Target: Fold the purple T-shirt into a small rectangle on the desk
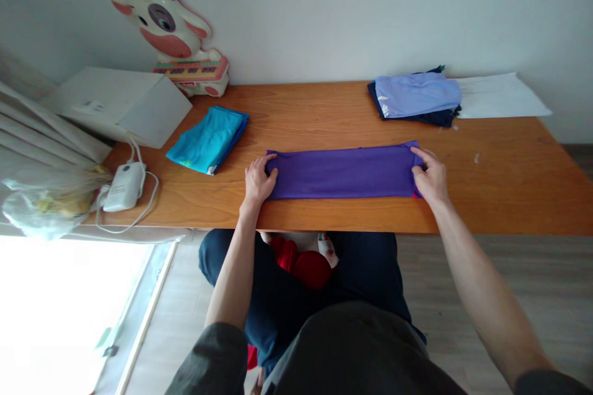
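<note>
A purple cloth lies folded into a long flat strip near the front edge of the wooden table. My left hand grips its left end, fingers curled over the edge. My right hand holds its right end, with the thumb on top of the cloth. Both hands rest on the tabletop.
A folded teal cloth lies left of the strip. At the back right sits a stack of blue and navy clothes beside white paper. A white box, a cow-shaped toy and a white charger with cable crowd the left end.
</note>
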Demonstrator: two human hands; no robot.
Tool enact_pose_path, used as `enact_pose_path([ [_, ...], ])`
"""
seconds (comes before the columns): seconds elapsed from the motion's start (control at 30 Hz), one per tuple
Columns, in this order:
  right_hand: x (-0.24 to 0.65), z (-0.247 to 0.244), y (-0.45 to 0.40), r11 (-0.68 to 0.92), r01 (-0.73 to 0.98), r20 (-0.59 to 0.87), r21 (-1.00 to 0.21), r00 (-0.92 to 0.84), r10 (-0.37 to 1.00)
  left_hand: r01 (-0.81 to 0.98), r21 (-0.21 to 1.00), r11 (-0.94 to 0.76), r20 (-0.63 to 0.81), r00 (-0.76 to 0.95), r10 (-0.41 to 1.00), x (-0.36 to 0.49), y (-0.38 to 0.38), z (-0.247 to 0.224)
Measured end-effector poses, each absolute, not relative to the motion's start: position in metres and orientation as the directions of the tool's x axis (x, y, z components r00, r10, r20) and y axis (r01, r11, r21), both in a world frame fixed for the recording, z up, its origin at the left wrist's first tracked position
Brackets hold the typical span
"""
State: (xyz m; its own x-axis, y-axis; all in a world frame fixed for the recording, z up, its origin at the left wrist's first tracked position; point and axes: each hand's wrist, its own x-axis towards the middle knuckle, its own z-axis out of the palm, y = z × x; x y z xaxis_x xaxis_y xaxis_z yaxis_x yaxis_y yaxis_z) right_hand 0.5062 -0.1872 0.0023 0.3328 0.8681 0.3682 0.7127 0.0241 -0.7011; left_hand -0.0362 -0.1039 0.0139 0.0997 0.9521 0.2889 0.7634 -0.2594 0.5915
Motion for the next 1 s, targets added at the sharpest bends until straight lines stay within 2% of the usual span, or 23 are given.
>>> enact_pose_path([
  [0.17,0.512,-0.002,-0.186,0.024,0.704,0.365,-0.71,0.338,0.868,0.779,0.568,-0.264,0.294,0.108,0.95,-0.036,-0.101,0.011],
  [0.37,0.522,0.001,-0.178,-0.094,0.7,0.232,-0.708,0.355,0.906,0.79,0.556,-0.259,0.288,0.109,0.951,-0.036,-0.1,0.009],
  [0.5,0.521,0.003,-0.174,-0.112,0.768,0.219,-0.631,0.314,0.924,0.797,0.55,-0.25,0.285,0.103,0.953,-0.035,-0.101,0.011],
  [0.83,0.493,0.007,-0.19,-0.098,0.902,0.382,-0.42,0.274,0.883,0.863,0.466,-0.197,0.243,0.09,0.966,-0.031,-0.103,0.017],
  [1.0,0.491,0.007,-0.189,-0.11,0.942,0.369,-0.316,0.229,0.901,0.879,0.446,-0.168,0.219,0.075,0.973,-0.028,-0.104,0.017],
])
